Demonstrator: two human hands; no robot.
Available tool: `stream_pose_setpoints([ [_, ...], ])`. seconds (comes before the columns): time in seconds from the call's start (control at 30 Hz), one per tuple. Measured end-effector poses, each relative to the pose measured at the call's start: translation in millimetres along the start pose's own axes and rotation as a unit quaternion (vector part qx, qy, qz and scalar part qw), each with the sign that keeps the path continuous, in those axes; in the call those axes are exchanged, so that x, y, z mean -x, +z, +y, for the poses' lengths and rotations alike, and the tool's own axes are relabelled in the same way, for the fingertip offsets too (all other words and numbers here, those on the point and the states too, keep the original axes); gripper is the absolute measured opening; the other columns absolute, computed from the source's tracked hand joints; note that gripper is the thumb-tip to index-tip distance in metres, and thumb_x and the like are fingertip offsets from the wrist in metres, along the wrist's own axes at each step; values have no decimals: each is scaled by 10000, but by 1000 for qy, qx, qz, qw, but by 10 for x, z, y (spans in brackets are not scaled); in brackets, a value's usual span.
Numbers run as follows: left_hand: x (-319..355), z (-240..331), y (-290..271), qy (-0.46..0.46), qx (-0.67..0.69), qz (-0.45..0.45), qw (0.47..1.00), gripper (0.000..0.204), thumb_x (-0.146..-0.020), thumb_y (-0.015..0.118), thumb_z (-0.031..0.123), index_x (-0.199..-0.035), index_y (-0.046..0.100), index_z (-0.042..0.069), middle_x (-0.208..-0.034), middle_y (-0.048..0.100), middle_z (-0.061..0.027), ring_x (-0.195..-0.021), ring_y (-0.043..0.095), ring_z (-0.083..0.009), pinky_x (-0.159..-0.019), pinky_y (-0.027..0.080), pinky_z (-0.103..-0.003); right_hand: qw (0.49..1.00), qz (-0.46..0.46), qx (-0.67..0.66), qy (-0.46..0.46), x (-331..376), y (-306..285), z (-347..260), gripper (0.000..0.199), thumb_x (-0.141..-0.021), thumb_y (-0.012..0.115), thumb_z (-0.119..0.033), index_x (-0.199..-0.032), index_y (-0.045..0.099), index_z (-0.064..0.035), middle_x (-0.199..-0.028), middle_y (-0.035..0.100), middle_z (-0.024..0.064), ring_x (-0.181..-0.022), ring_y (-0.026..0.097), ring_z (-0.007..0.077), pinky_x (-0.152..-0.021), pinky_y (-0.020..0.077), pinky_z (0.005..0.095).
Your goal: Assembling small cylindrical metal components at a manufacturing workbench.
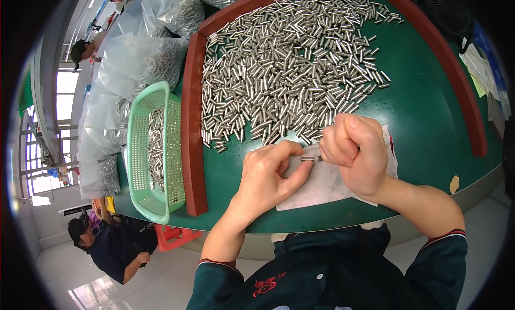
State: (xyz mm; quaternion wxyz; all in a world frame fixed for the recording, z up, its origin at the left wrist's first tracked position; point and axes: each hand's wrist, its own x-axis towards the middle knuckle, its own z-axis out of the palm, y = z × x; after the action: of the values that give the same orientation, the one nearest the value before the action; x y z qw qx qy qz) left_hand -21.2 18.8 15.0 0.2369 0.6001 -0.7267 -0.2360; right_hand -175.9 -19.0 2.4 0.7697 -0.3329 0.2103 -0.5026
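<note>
My left hand (268, 176) pinches a small shiny metal pin (306, 158) between thumb and forefinger, above a white cloth or paper sheet (300, 194) at the near edge of the table. Close beside it on the right, my right hand (358, 154) is closed in a fist. A short grey end of something shows between the fist and the pin; the rest is hidden in the fingers. Just beyond my hands spreads a large heap of similar metal pins (289, 68).
Reddish-brown rails (194, 122) border the green tabletop (424, 100). Outside the left rail stand a pale green basket (174, 149) of pins and several clear plastic bags (163, 60) of pins. A black fan (448, 15) is at the far right. Other people (115, 245) are at left.
</note>
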Motion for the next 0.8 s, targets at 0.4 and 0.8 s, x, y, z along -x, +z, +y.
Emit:
stream_pose_setpoints([
  [0.4, 26, -91, 71, 69, 12, -2, 998, 83, -636, 676, 31, -674, 602, 20, -482, 472, -54, -403, 426, -151, -392, 325, -270, 999, -28, -19, -10, -7, -24, 27, 382, -874, 298, -251, -519, 262, -112, -420, 241, -24, -394, 162, 78, -401, 171, 239],
  [0.8, 33, -98, 101, 51, 24, -6, 998, 84, -642, 674, 22, -676, 599, 7, -492, 484, -61, -406, 443, -150, -395, 337, -259, 999, -30, -13, -21, -2, -34, 50, 385, -873, 307, -253, -517, 265, -114, -421, 238, -25, -393, 163, 79, -406, 178, 240],
])
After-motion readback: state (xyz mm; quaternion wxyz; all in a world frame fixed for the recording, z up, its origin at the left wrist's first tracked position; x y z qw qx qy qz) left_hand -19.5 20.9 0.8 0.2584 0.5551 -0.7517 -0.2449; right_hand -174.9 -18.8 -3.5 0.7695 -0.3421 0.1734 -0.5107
